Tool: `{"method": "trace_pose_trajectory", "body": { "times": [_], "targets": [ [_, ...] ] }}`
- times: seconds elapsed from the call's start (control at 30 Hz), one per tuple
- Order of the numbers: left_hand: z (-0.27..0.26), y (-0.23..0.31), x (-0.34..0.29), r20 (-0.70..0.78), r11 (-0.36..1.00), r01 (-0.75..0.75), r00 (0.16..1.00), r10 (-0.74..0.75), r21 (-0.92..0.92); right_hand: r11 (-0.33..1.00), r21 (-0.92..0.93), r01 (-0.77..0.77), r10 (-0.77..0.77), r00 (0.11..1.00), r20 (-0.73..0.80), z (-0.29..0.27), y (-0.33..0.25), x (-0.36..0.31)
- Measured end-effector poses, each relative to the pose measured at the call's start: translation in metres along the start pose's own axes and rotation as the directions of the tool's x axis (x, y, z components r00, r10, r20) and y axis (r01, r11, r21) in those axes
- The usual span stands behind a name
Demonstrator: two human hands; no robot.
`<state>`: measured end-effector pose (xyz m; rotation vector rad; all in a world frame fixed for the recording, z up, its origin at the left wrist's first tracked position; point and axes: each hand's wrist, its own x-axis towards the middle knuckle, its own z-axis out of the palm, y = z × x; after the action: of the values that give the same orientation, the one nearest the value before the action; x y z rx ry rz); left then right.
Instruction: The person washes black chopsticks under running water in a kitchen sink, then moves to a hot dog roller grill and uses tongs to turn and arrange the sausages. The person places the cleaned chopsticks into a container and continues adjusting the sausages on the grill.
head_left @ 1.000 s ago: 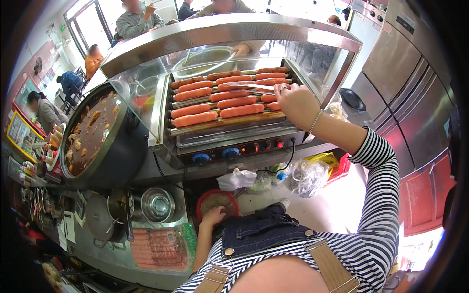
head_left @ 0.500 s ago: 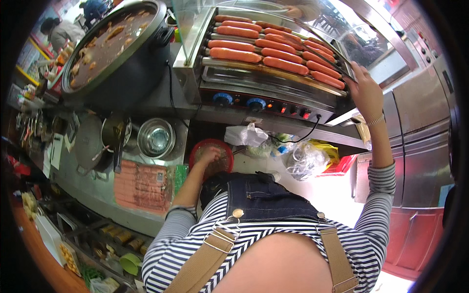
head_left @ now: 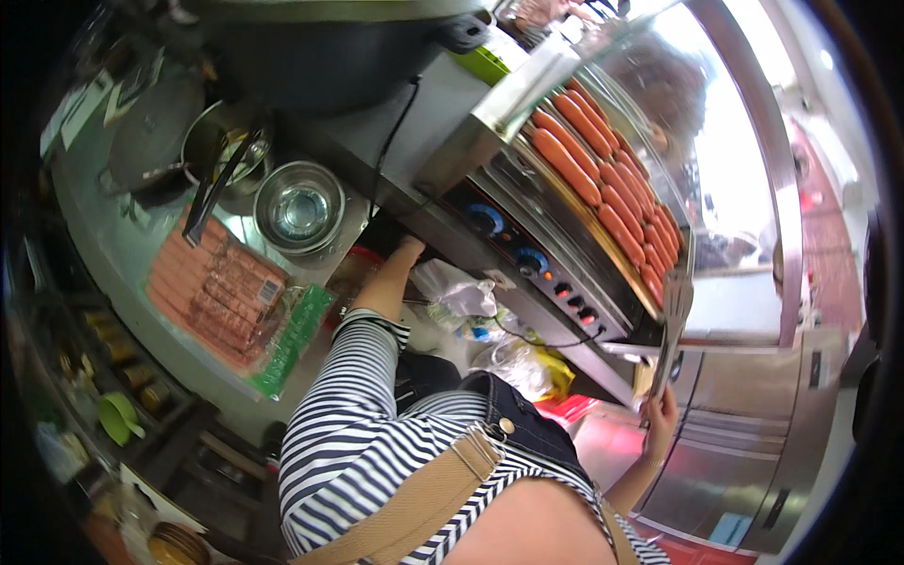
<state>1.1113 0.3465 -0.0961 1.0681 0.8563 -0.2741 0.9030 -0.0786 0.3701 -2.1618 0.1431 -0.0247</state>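
Near the right front corner of the roller grill (head_left: 548,235), my right hand (head_left: 662,409) was clamped on metal tongs (head_left: 672,325). My left hand (head_left: 410,247) was below the grill's front; its fingers were obscured and I could not tell its grip. Sausages (head_left: 621,213) lay in rows on the grill's rollers.

Followed over my remote feed, the room shows a steel cabinet (head_left: 744,414) at lower right and a reddish wall area (head_left: 821,254) above it. I note white glare (head_left: 767,38) at upper right, a steel counter (head_left: 122,264) curving along the left, and pale floor (head_left: 433,330) near centre.
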Motion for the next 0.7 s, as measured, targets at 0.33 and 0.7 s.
{"method": "trace_pose_trajectory", "body": {
  "times": [0.33, 0.7],
  "targets": [
    [0.039, 0.009, 0.040, -0.047, 0.997, -0.050, 0.998, 0.052, 0.054, 0.996, 0.052, -0.073, 0.071, 0.997, 0.044, -0.005, -0.037, -0.001],
    [0.030, -0.035, 0.073, -0.051, 0.958, -0.024, 0.998, 0.040, 0.287, 0.988, 0.065, -0.139, 0.138, 0.990, 0.023, 0.006, -0.030, 0.014]
  ]
}}
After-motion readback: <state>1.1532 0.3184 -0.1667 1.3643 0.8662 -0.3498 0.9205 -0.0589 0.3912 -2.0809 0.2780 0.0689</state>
